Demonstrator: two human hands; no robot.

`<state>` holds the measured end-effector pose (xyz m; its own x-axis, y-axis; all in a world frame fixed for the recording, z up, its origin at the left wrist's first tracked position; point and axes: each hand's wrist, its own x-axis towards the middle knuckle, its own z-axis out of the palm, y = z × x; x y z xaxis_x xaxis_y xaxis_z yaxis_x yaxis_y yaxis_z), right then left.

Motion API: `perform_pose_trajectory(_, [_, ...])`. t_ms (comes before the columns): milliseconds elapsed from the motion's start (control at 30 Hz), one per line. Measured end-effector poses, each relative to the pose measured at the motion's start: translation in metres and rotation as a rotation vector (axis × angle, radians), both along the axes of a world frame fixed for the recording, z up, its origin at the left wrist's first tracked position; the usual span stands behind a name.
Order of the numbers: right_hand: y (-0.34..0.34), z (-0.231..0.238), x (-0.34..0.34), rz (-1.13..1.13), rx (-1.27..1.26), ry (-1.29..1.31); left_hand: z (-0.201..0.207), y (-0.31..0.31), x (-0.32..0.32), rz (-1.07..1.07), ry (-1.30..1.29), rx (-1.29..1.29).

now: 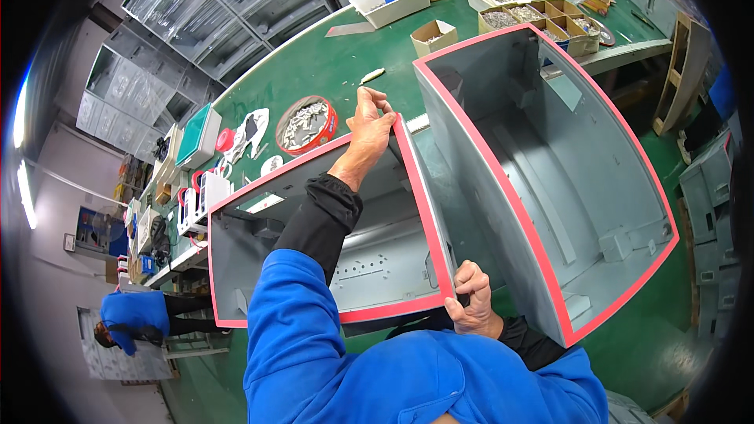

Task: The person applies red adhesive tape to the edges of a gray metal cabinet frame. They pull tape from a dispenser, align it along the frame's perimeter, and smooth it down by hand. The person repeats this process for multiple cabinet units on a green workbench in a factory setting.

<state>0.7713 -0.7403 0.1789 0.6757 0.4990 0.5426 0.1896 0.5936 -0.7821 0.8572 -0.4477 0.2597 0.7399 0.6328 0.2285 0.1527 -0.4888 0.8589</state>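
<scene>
A grey metal box point(236, 267) with a pink strip around its open rim lies in front of me, its opening facing up. Across it reaches my left arm, and my left hand point(366, 132) is closed at the far right corner of this box, fingers curled by the pink rim. At the near right corner, my right hand point(473, 303) is closed with bent fingers at the outer side and the thumb by the rim. A dark spot shows between those fingers; what it is I cannot tell. Small holes and bits show on the box floor.
To the right stands a second grey box point(542, 165) with a pink rim. On the green table point(345, 59) are a round red tub point(307, 124) of small white parts, a glove point(256, 129), tape rolls and cardboard parts bins point(550, 20). A person in blue point(137, 318) is farther left.
</scene>
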Motion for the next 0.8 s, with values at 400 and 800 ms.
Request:
perform_pose_trajectory(400, [0.0,0.0,0.001,0.014,-0.003,-0.016,-0.006,0.0,0.004,0.036,0.046,0.177])
perform_pose_trajectory(800, [-0.001,0.001,0.002,0.019,-0.027,-0.037,-0.002,-0.01,0.002,0.046,0.107,0.367])
